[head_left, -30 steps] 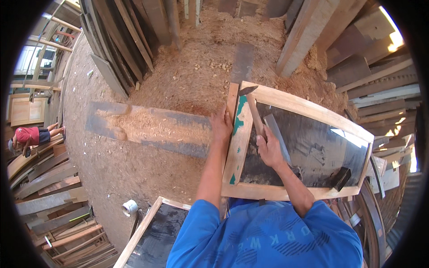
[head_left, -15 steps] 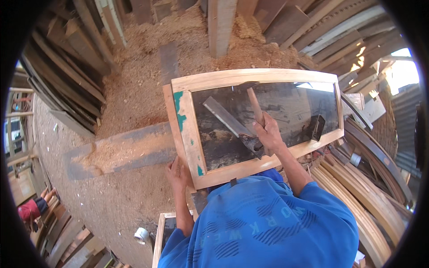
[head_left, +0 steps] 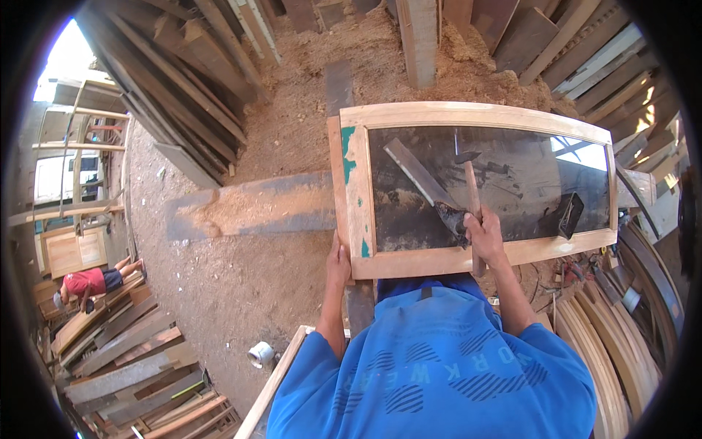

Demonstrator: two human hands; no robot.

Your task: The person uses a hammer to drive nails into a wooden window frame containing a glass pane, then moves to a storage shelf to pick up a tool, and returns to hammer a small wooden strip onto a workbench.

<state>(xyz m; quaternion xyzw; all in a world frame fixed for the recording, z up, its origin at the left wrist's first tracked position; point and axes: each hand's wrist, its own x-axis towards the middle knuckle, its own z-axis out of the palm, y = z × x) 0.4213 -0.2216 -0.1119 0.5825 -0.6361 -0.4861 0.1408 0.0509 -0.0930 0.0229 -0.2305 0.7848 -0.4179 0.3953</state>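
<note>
A light wooden frame (head_left: 468, 113) with dark glass (head_left: 526, 183) lies before me; green patches (head_left: 347, 154) mark its left side, where a reddish wooden strip (head_left: 334, 175) runs alongside. My left hand (head_left: 337, 263) grips that strip near its lower end, fingers closed on the edge. My right hand (head_left: 484, 233) is wrapped round the wooden handle of a hammer (head_left: 472, 183), held over the glass with the head upward. Beside it on the glass lie a long metal bar with a dark end (head_left: 413, 172) and a black block-like object (head_left: 569, 214).
Boards lean at back left (head_left: 183, 88) and back right (head_left: 526, 40). A board with shavings (head_left: 256, 205) lies on the floor. Another frame (head_left: 285, 366) and a white can (head_left: 261, 355) sit lower left. A co-worker in red (head_left: 84, 285) bends over planks at left; curved timbers (head_left: 607, 336) lie right.
My left hand has slid from high on the strip to near its lower end. My right hand has carried the hammer from the frame's left corner rightward, over the glass. The view has shifted.
</note>
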